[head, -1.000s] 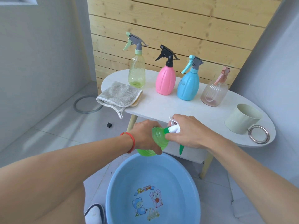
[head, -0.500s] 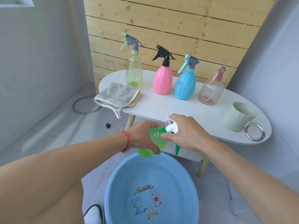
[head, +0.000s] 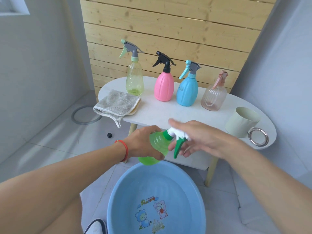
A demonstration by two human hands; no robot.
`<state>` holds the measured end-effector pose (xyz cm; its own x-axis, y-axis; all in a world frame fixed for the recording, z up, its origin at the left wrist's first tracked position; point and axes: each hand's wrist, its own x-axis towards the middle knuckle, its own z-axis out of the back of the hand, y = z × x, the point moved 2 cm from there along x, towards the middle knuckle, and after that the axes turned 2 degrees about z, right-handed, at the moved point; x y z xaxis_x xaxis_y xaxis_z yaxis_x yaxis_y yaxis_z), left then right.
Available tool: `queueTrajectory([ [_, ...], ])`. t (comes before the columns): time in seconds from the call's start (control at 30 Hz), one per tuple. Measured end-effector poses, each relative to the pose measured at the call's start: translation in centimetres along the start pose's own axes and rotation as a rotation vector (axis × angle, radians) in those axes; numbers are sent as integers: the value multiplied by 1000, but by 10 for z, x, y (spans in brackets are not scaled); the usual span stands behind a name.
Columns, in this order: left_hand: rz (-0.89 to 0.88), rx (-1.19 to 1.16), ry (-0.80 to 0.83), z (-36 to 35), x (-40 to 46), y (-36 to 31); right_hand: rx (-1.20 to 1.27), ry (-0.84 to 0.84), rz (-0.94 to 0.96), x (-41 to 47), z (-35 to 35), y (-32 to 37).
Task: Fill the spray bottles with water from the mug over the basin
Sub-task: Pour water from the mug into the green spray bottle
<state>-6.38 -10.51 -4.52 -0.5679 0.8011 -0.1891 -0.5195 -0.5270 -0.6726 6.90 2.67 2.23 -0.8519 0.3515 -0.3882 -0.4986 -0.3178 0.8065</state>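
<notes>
head view: the left hand (head: 143, 144) grips a translucent green plastic spray bottle (head: 156, 146) tilted over the round blue plastic basin (head: 118, 196). its long axis leans up and right, with the white nozzle head (head: 177, 133) toward the right hand (head: 199, 138), whose fingers are spread loosely around that head.

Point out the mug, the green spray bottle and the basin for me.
mug (head: 239, 123): head view, on its outer side wall.
green spray bottle (head: 157, 142): head view, on its body near the neck.
basin (head: 152, 179): head view, on its inner wall.

Mug (head: 241, 122) right of bottles (head: 187, 89)
</notes>
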Motion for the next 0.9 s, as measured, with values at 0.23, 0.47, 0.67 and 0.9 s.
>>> queueTrajectory([
  [0.23,-44,-436,237,1,6,-14,-218,-76,452,-15,38,-10],
  [0.47,-191,-645,273,-10,23,-68,-113,-428,575,-24,82,-1],
  [0.67,-234,-690,93,-30,41,-95,-156,-756,567,-42,157,25],
  [0.9,-190,-589,114,-44,54,-90,-371,-1100,492,-27,250,40],
])
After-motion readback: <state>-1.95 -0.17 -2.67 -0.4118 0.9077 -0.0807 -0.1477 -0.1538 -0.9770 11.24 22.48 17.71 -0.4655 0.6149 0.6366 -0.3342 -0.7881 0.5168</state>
